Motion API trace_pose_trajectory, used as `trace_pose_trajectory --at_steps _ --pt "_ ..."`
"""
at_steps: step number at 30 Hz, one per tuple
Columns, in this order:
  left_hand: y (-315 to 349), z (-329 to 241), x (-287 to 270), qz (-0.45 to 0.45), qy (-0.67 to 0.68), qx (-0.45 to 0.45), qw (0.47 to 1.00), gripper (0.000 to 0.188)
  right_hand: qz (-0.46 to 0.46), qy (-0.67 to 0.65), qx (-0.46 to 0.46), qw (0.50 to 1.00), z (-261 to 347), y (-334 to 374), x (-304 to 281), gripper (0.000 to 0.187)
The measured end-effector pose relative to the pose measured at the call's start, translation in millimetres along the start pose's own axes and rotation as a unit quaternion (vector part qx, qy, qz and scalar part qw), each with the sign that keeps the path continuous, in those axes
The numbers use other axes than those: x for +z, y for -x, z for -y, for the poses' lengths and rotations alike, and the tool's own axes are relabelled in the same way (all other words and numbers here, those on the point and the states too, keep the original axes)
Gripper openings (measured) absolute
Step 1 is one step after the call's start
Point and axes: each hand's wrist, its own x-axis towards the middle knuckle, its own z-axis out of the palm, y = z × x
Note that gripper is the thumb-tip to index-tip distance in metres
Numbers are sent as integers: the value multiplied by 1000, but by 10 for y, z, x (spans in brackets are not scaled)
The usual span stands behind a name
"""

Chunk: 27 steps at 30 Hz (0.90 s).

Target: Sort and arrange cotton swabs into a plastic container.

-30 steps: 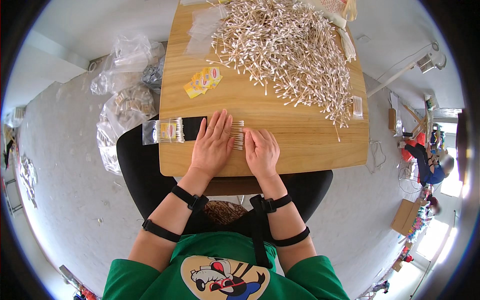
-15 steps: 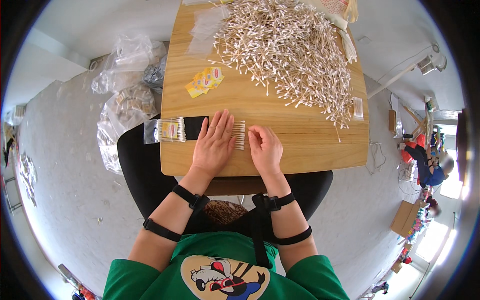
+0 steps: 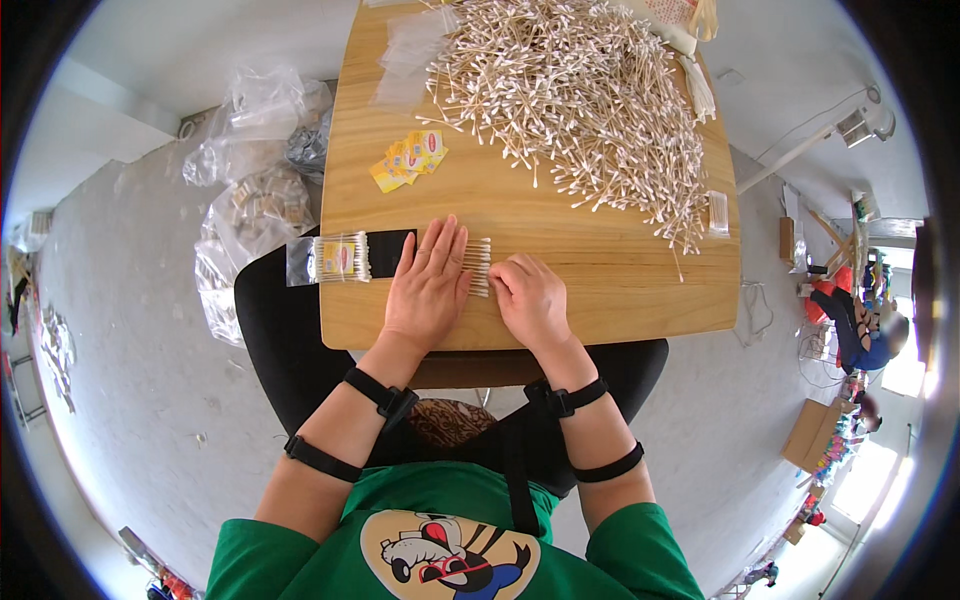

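Note:
My left hand (image 3: 427,285) lies flat, fingers stretched out, over a row of cotton swabs (image 3: 478,266) whose tips show past its right side. Close against those tips is my right hand (image 3: 532,303), its fingers curled in; whether anything is pinched there is hidden. A black strip (image 3: 391,254) runs out from under the left hand. At its left end, by the table's edge, lies a clear bag of swabs (image 3: 341,258) with a yellow card inside, its empty end hanging past the edge.
A large heap of loose cotton swabs (image 3: 590,110) covers the far part of the wooden table (image 3: 600,310). Yellow cards (image 3: 410,160) and clear bags (image 3: 408,58) lie far left, a small filled pack (image 3: 718,214) at the right edge. Plastic sacks (image 3: 262,200) stand on the floor.
My right hand has shifted slightly left against the swab tips, its fingers curling tighter, while its forearm swung out to the right. The left hand stays nearly in place.

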Motion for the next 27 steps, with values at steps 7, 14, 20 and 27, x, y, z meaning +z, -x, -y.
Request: trace_pose_trajectory --at_steps 7,14,20,27 --pt "0 -10 -15 10 5 -1 1000 57 112 83 -42 989 -78 -48 -110 6" --pt "8 -10 -25 12 16 -11 1000 56 80 103 61 990 -555 414 -708 4" --pt "10 3 -12 21 6 -12 1000 55 94 87 70 989 -287 894 -798 4" --pt "2 5 3 10 28 -8 1000 51 54 42 33 997 -95 863 -574 6"
